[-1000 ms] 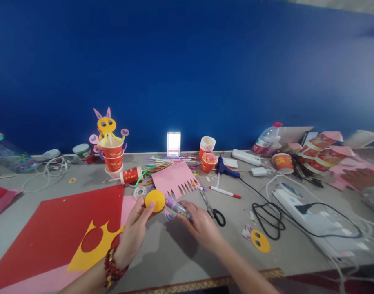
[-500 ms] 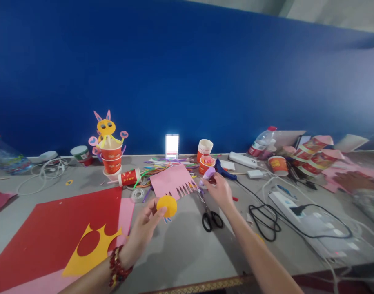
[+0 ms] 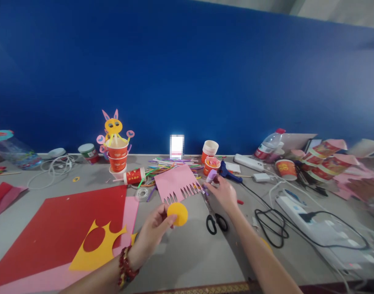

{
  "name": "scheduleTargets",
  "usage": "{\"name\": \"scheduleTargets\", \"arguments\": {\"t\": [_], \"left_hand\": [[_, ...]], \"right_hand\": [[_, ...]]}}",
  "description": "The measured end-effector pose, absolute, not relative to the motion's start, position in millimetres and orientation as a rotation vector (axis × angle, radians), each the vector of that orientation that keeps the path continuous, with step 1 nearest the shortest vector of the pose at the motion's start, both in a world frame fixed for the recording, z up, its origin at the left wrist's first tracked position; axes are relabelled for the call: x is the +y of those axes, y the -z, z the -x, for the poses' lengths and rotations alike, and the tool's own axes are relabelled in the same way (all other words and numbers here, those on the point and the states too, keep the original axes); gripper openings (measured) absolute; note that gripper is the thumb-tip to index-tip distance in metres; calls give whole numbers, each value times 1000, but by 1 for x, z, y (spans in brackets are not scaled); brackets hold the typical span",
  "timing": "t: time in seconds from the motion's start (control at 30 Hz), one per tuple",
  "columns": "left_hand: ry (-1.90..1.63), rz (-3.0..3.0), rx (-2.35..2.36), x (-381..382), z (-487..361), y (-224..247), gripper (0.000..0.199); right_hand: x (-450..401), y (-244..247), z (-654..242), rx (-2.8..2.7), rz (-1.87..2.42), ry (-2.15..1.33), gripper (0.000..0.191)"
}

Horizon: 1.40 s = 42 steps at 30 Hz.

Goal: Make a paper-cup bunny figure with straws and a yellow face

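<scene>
Between thumb and fingers, my left hand pinches a yellow paper disc above the grey table. My right hand has its fingers closed at a purple glue stick, near the red cup with pink pieces. Black-handled scissors lie below that hand. Behind the disc is a pink sheet with a fringed edge. A yellow cut-out sheet rests on a red sheet at the left.
Stacked red cups with a yellow rabbit-eared figure stand at back left. A blue glue gun, a black cable, a power strip and a bottle are on the right. At the right edge shows another person's hand.
The view has shifted left, so most things appear further right. The yellow disc in my left hand has moved slightly right and lower, and the blue pieces beneath it no longer show.
</scene>
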State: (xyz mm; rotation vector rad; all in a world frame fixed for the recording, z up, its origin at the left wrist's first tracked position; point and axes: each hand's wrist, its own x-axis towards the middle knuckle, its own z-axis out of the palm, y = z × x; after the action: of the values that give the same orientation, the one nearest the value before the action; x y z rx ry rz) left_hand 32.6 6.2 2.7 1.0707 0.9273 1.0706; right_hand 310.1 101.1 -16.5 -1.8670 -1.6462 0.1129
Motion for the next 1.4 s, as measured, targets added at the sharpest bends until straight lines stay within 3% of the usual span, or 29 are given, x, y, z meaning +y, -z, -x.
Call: {"name": "scheduleTargets", "arguments": {"t": [0.1,0.17,0.27,0.33,0.47,0.63,0.73,0.9,1.07,1.17,1.27,1.4], "left_hand": [[-968,-896,791,6,-33,-6,35],[-882,-774,657,5,-34,-8,34],[-766,-631,399,2,-36,-7,32],[-701,-550,258,-2,-37,-2,30],[-634,-404,140,-9,-39,9,22],[-578,-419,211,-11,-41,17,30],[-637,-511,443,-4,-35,17,37],[-890,-782,689,7,-16,5,36],[-941,-1189,941,11,-9,-4,35],[-994,-1186,1030,16,-2,-7,37],[-1083,-1154,1057,20,7,-12,36],[-1135,-1150,1003,22,9,-14,33]], "right_hand": [[80,4,-302,-1536,1803,-90,44],[58,-4,-286,-1532,1686,-203,40],[24,-10,-249,-1560,1188,-987,31],[6,-11,-223,-1469,954,-1325,33],[-11,-10,-190,-1178,752,-1670,25],[-13,-6,-182,-875,769,-1808,24],[-9,-5,-193,-1002,813,-1722,24],[0,-9,-213,-1481,1091,-1146,15],[5,-10,-214,-1681,1165,-1045,8],[9,-6,-221,-1709,1249,-963,28],[12,1,-230,-1771,1421,-785,11],[16,6,-223,-2104,1559,-656,11]]}}
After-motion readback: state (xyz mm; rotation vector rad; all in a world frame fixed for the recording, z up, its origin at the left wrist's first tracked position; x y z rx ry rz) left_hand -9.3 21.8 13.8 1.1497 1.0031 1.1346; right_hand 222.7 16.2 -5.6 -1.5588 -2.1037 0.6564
